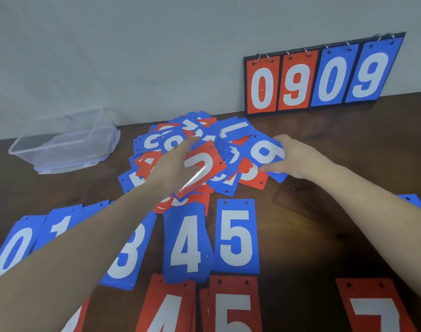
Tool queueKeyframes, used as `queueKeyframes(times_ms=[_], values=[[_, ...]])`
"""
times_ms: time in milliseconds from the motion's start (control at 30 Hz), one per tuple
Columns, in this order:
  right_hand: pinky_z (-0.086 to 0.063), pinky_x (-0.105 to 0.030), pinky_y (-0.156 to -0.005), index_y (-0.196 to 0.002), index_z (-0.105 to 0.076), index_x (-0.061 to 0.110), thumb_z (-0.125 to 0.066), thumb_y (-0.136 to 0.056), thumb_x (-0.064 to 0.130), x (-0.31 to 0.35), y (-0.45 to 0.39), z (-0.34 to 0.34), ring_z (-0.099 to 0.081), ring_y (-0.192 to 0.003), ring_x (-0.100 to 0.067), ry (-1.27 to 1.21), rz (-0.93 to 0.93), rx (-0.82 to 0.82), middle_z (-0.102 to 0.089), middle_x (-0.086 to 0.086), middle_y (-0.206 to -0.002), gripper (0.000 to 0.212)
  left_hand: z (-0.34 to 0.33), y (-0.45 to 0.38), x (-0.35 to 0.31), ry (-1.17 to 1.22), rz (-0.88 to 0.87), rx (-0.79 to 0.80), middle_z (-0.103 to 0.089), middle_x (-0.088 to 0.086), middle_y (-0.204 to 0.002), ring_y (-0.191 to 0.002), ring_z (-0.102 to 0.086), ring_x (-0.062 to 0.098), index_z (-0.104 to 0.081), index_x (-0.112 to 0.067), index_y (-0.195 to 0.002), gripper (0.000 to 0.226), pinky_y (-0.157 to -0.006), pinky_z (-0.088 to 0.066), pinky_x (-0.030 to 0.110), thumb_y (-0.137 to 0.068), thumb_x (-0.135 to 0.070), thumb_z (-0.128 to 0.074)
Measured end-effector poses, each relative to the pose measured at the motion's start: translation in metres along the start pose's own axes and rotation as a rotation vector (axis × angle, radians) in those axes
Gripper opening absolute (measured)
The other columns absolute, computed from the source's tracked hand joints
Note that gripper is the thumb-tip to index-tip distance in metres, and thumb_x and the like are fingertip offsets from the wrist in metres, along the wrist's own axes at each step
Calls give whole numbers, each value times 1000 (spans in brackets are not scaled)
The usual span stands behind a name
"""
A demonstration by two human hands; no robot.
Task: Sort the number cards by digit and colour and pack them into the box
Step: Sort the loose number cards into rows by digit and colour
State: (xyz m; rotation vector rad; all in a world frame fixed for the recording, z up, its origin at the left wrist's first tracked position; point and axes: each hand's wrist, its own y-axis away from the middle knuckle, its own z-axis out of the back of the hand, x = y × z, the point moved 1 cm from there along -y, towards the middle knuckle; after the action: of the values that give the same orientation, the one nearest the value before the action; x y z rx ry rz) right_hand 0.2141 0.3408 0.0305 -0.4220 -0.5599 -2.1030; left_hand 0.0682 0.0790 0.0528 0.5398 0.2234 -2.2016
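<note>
A loose pile of red and blue number cards (226, 136) lies in the middle of the dark wooden table (324, 188). My left hand (173, 165) holds a red card with a white 2 (201, 167) above the pile. My right hand (298, 156) pinches a blue card showing a 6 or 9 (264, 152) at the pile's right edge. Sorted blue cards lie in a near row: 0 (13, 250), 1 (61, 226), 3 (128, 255), 4 (186, 243), 5 (237, 236). Red 4 (167, 307), 5 (231, 307) and 7 (377, 307) lie below them.
A clear plastic box (65, 142) stands open at the back left, resting on its lid. A flip scoreboard (322, 75) reading 0 9 0 9 leans against the wall at the back right. Another blue card (413, 201) peeks out behind my right forearm.
</note>
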Motion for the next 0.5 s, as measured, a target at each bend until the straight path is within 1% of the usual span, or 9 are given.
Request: queueKeyframes(times_ms=[100, 167, 200, 233, 300, 367, 433, 500], values=[[-56, -27, -68, -125, -45, 27, -70, -92, 46, -7, 10, 4, -64, -89, -12, -7, -24, -13, -64, 0, -124, 45, 8, 3, -6, 105, 59, -25, -50, -1, -146, -127, -53, 23, -30, -44, -152, 64, -83, -56, 32, -98, -32, -64], [-53, -25, -65, -114, -48, 25, -62, -98, 40, -13, 19, 8, -63, -87, -11, -100, -27, -51, -65, -1, -118, 26, 15, 7, -9, 231, 91, -55, -53, -4, -136, -118, -55, 19, -39, -39, -148, 57, -69, -51, 20, -97, -31, -65], [-51, -26, -65, -111, -50, 23, -60, -100, 39, -15, 26, 10, -64, -88, -13, -171, -39, -76, -65, -1, -114, 22, 18, 11, -9, 315, 110, -72, -55, -7, -128, -114, -55, 16, -44, -38, -144, 53, -65, -47, 16, -96, -32, -66], [-51, -27, -66, -109, -51, 22, -59, -100, 39, -16, 33, 11, -64, -89, -14, -254, -56, -102, -65, 0, -111, 20, 22, 14, -8, 408, 128, -94, -59, -9, -123, -111, -57, 14, -50, -38, -138, 47, -65, -48, 16, -95, -32, -68], [-50, -27, -65, -103, -54, 22, -59, -100, 38, -16, 47, 12, -66, -88, -12, -427, -82, -139, -66, 2, -104, 17, 26, 25, -4, 566, 163, -129, -67, -12, -111, -102, -66, 14, -54, -41, -124, 35, -71, -55, 23, -94, -30, -70], [-51, -28, -65, -99, -55, 22, -60, -100, 35, -13, 59, 10, -67, -87, -12, -571, -103, -147, -67, 3, -103, 14, 29, 37, 2, 662, 202, -145, -69, -15, -101, -92, -70, 11, -54, -43, -117, 30, -71, -57, 27, -96, -27, -68], [-57, -33, -73, -102, -55, 21, -64, -98, 30, -7, 66, 5, -70, -91, -17, -700, -125, -124, -69, 2, -106, 13, 30, 49, 9, 763, 245, -137, -68, -15, -102, -90, -70, 11, -54, -42, -115, 28, -73, -59, 31, -98, -23, -65], [-59, -34, -73, -109, -54, 21, -69, -96, 26, 5, 71, 0, -72, -92, -18, -792, -124, -71, -69, 2, -109, 21, 30, 61, 16, 838, 288, -120, -68, -11, -108, -94, -71, 15, -56, -41, -115, 28, -80, -60, 36, -99, -19, -64]])
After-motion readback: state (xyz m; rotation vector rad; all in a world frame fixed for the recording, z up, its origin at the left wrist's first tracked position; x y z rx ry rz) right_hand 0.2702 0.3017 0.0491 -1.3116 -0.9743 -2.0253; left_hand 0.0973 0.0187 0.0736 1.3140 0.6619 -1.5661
